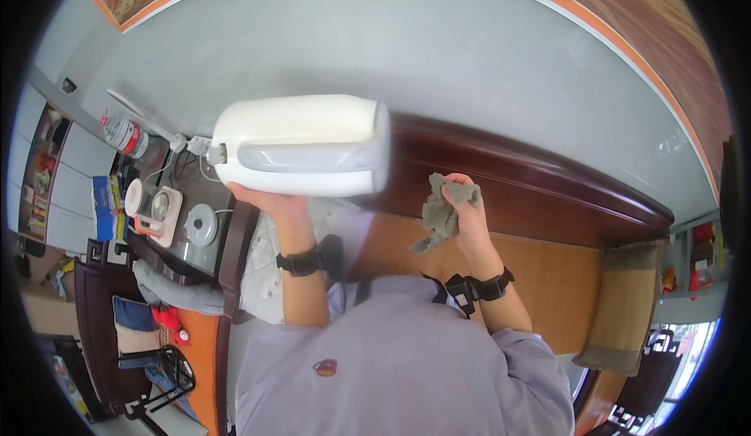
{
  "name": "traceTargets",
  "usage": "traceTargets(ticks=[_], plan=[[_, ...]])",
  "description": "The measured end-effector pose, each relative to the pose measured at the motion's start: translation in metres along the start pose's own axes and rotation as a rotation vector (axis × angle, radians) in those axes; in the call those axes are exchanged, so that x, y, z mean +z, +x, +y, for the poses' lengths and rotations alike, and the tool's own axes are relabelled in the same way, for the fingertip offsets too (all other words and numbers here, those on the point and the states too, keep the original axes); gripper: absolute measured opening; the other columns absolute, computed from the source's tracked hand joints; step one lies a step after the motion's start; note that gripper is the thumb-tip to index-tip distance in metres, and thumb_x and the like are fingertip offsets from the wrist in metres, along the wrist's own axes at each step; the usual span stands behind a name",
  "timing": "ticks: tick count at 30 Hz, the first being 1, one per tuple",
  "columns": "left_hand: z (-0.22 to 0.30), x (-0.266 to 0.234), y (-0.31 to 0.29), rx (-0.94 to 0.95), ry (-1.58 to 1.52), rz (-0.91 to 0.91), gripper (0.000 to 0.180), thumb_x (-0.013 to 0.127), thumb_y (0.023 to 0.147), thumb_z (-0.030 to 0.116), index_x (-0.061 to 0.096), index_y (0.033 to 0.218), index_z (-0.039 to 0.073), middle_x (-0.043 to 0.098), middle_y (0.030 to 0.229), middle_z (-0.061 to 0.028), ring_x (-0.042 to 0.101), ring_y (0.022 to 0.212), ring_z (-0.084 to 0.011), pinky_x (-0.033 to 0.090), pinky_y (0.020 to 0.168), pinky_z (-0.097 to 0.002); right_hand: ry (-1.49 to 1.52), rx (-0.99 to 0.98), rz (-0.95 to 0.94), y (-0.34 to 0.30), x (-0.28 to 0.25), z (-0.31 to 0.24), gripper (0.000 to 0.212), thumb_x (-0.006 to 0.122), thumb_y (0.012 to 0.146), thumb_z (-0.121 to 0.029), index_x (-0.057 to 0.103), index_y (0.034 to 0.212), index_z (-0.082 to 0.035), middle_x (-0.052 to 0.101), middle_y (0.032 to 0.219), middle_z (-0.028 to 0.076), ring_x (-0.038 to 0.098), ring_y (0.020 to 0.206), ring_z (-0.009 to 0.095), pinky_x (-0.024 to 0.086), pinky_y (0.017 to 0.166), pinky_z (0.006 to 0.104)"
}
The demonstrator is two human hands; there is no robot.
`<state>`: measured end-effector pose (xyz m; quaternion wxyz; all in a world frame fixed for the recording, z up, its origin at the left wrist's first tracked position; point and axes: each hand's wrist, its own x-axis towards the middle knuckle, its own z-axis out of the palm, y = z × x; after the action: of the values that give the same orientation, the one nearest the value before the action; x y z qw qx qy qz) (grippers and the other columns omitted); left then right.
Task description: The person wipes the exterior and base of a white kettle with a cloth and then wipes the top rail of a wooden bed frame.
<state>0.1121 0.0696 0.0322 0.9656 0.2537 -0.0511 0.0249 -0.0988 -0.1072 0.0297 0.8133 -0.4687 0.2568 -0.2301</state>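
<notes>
A white electric kettle with a grey handle along its side lies horizontally in the air, its grey end to the right. My left hand grips it from below near the left end; most of the fingers are hidden behind it. To the right, my right hand holds a crumpled grey-green cloth between thumb and fingers. The cloth hangs loose and is apart from the kettle. On the side table at left sits a round white power base with a cord.
The dark side table also carries a white appliance with a round bowl, a water bottle and a power strip. Ahead stands a dark wooden bench back against a grey wall. A cushion lies at right.
</notes>
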Motion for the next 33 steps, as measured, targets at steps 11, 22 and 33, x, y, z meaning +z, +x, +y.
traceTargets(ticks=[11, 22, 33], plan=[[-0.009, -0.065, -0.043, -0.529, -0.102, -0.090, 0.067, 0.041, 0.084, 0.053, 0.033, 0.134, 0.008, 0.041, 0.130, -0.0144, 0.041, 0.120, -0.0317, 0.037, 0.098, -0.0441, -0.240, -0.067, -0.134, 0.053, 0.003, 0.050, 0.037, 0.056, 0.081, -0.007, 0.050, 0.118, -0.003, 0.057, 0.106, 0.007, 0.055, 0.095, 0.015, 0.046, 0.080, 0.0285], [-0.021, -0.047, -0.065, -0.567, 0.124, -0.156, 0.058, 0.048, 0.085, 0.040, 0.035, 0.131, 0.005, 0.043, 0.127, -0.0140, 0.042, 0.119, -0.0316, 0.038, 0.095, -0.0420, 0.217, -0.227, -0.545, 0.042, 0.047, 0.052, 0.035, 0.050, 0.091, -0.019, 0.046, 0.120, 0.000, 0.055, 0.115, 0.010, 0.054, 0.101, 0.016, 0.047, 0.086, 0.0309], [0.001, 0.030, -0.048, 0.850, 1.317, -0.415, 0.032, 0.056, 0.085, 0.019, 0.052, 0.109, -0.001, 0.048, 0.119, -0.0162, 0.048, 0.108, -0.0297, 0.041, 0.091, -0.0380, 0.197, -0.161, -0.458, 0.014, 0.021, 0.043, 0.033, 0.048, 0.092, -0.019, 0.047, 0.118, 0.000, 0.056, 0.113, 0.010, 0.055, 0.100, 0.018, 0.049, 0.084, 0.0314]])
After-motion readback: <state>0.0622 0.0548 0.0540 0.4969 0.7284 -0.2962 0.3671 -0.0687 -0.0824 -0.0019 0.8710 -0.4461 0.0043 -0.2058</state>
